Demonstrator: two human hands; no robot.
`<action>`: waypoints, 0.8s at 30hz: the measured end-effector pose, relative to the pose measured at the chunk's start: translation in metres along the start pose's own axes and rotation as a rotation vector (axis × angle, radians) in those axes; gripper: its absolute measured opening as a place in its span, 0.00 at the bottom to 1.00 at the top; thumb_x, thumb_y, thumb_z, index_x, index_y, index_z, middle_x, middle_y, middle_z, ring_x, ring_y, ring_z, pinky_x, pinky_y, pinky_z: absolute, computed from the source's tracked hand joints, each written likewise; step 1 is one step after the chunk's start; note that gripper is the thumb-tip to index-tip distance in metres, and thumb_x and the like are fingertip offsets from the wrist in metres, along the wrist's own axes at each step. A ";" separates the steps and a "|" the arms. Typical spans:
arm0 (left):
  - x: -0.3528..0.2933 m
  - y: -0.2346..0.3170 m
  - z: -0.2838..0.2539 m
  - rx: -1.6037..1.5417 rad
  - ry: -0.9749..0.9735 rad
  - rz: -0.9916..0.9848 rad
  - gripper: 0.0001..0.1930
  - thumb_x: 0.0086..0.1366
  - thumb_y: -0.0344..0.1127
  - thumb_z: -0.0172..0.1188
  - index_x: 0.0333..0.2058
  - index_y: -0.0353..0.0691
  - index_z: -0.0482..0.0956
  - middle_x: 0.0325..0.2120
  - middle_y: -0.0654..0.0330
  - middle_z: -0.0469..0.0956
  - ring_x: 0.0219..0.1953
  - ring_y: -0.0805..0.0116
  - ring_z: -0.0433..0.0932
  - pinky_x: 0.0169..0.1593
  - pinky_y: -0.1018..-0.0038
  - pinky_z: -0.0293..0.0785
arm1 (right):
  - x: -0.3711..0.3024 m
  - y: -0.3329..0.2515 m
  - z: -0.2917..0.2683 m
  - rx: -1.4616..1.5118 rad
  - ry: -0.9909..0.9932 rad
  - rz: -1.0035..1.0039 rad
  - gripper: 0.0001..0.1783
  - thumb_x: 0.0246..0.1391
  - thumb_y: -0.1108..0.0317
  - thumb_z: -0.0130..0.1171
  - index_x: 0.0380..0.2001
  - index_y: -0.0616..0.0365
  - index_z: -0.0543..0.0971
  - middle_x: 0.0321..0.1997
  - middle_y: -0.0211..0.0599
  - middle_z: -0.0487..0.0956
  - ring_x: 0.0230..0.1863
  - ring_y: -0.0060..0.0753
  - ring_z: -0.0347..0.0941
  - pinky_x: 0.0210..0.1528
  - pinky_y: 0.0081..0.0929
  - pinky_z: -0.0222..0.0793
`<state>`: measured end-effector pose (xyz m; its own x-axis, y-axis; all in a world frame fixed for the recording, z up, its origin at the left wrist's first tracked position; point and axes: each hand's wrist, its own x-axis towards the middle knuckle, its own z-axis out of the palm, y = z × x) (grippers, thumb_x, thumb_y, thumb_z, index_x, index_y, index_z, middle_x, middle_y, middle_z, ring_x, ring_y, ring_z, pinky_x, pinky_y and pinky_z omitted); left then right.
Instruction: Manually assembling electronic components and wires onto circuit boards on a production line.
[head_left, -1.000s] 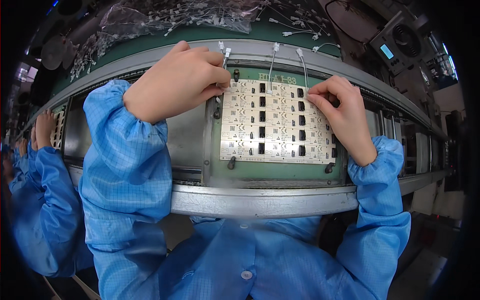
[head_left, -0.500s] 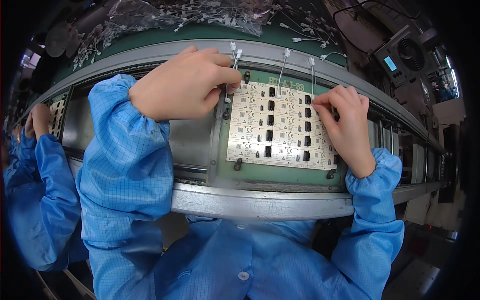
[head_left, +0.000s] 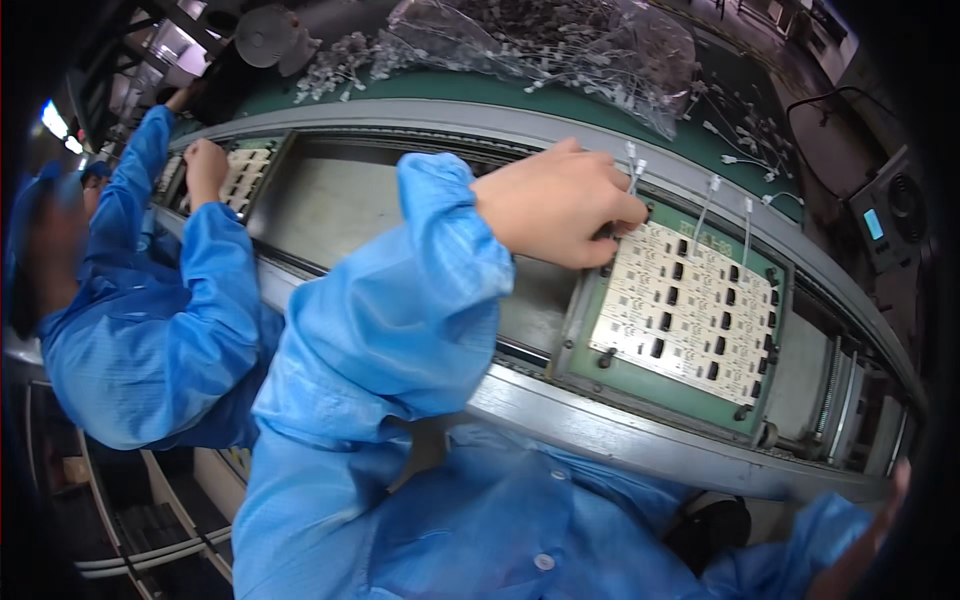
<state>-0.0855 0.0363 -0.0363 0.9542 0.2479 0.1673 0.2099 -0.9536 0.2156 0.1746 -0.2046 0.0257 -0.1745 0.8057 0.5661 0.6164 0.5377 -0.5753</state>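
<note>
My left hand [head_left: 560, 205] is closed at the upper left corner of a pale circuit board panel [head_left: 640, 325]. Its thumb and fingertips are pressed together, and whatever lies between them is hidden. Just behind its knuckles a short white wire lead [head_left: 634, 172] with a plug stands up. Two more white wire leads, one [head_left: 704, 215] near the middle and one [head_left: 747, 228] farther right, rise from the panel's far edge. Black components sit in columns on the panel, which lies in a green fixture [head_left: 660, 395]. Dim at the lower right rim is my right hand [head_left: 868, 545], away from the panel, its fingers unclear.
A metal rail [head_left: 530, 400] runs along the near side of the line. Beyond the far rail lie heaped wire leads with a clear plastic bag [head_left: 640, 55]. A device with a lit display [head_left: 875, 224] stands right. At left, a co-worker's hand [head_left: 207, 165] is over other boards [head_left: 245, 178].
My right hand has left the panel's right side and dropped to the lower right rim. The view has swung left, showing more of the co-worker. My left hand stays at the panel's corner.
</note>
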 end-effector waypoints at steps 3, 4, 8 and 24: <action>-0.002 0.004 0.004 0.063 0.013 -0.031 0.06 0.57 0.37 0.58 0.31 0.47 0.82 0.30 0.64 0.79 0.42 0.62 0.76 0.46 0.62 0.65 | -0.003 -0.004 0.005 0.024 0.044 -0.021 0.18 0.53 0.59 0.59 0.42 0.60 0.79 0.54 0.48 0.74 0.56 0.42 0.71 0.60 0.38 0.62; -0.003 0.004 0.002 0.074 0.006 -0.031 0.06 0.57 0.37 0.58 0.31 0.47 0.82 0.30 0.64 0.79 0.42 0.62 0.76 0.46 0.62 0.65 | -0.004 -0.005 0.005 0.027 0.055 -0.028 0.18 0.53 0.58 0.59 0.42 0.60 0.79 0.54 0.48 0.73 0.56 0.42 0.71 0.60 0.39 0.62; -0.001 0.007 0.001 0.099 -0.003 -0.042 0.06 0.58 0.37 0.59 0.31 0.49 0.84 0.30 0.65 0.79 0.43 0.63 0.76 0.46 0.60 0.65 | -0.007 -0.007 0.005 0.043 0.079 -0.046 0.19 0.53 0.57 0.59 0.42 0.59 0.79 0.54 0.47 0.73 0.56 0.41 0.71 0.61 0.40 0.61; 0.010 0.005 0.008 0.170 -0.008 -0.059 0.04 0.57 0.35 0.59 0.29 0.48 0.83 0.29 0.66 0.81 0.44 0.60 0.77 0.50 0.54 0.64 | -0.005 -0.016 0.003 0.065 0.085 -0.108 0.22 0.54 0.52 0.57 0.44 0.57 0.78 0.54 0.44 0.73 0.56 0.40 0.71 0.63 0.46 0.55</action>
<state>-0.0731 0.0327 -0.0407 0.9409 0.3033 0.1510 0.2977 -0.9528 0.0590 0.1632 -0.2164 0.0307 -0.1693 0.7198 0.6732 0.5457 0.6373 -0.5441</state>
